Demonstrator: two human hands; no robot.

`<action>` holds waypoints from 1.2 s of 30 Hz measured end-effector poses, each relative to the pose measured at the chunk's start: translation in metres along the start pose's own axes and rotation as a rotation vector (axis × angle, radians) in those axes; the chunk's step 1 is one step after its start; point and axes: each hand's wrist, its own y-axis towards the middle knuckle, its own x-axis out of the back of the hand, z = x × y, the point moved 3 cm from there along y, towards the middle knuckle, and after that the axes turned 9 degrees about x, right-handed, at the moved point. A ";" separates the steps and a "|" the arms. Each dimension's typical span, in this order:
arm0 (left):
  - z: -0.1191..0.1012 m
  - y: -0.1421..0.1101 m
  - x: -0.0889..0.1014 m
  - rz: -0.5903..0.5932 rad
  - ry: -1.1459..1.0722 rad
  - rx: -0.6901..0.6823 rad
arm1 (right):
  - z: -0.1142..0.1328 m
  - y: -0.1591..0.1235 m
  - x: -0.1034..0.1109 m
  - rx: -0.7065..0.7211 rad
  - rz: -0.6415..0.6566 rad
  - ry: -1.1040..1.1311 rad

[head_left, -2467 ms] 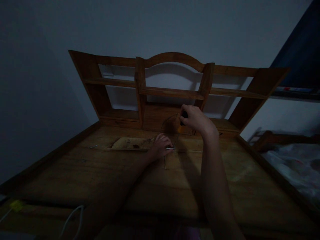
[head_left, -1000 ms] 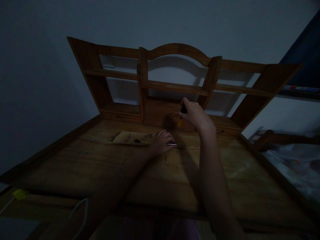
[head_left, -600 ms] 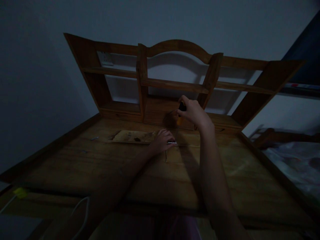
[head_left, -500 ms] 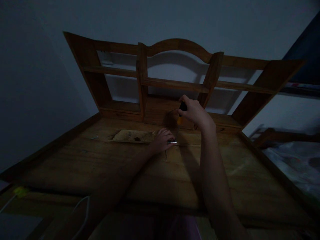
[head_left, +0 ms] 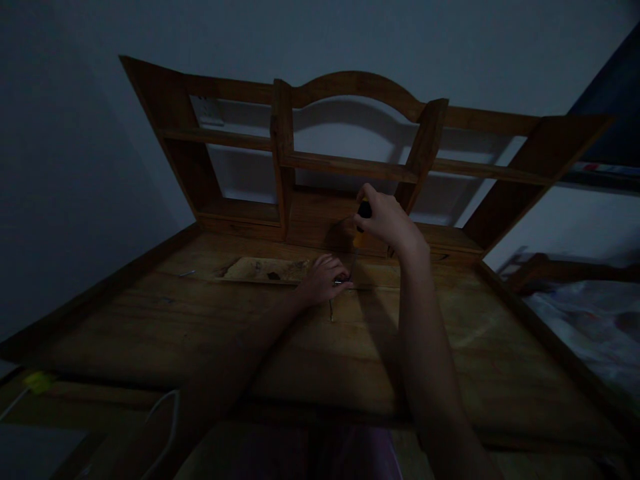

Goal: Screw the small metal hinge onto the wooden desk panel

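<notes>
My right hand is closed around the black and yellow handle of a screwdriver, held upright with its thin shaft pointing down. The shaft reaches a small shiny metal piece, whose exact kind is too dark and small to tell. Pinched on that piece, my left hand rests over a narrow wooden board with a rough, broken left end and a dark hole. The board lies flat on the wooden desk. Whether the screwdriver tip sits in a screw cannot be made out.
A wooden shelf unit stands along the back of the desk. A small metal item lies at the left. Near the front left edge are a yellow object and a white cord. A bed is at the right.
The view has shifted slightly. My right hand has turned a little on the screwdriver handle, showing yellow at its top. My left hand stays at the metal piece.
</notes>
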 end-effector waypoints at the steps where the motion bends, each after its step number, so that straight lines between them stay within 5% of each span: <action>1: 0.001 0.000 0.000 0.005 0.014 -0.005 | 0.001 0.000 0.000 0.005 0.005 0.018; 8: 0.000 0.000 0.004 0.003 0.062 -0.040 | 0.003 -0.001 0.001 -0.010 0.023 0.049; 19: 0.007 0.001 0.010 -0.066 0.015 0.132 | 0.000 -0.001 -0.001 0.001 0.039 0.015; 36: 0.012 0.003 0.008 -0.009 -0.027 -0.006 | 0.002 -0.003 -0.001 -0.022 0.034 0.010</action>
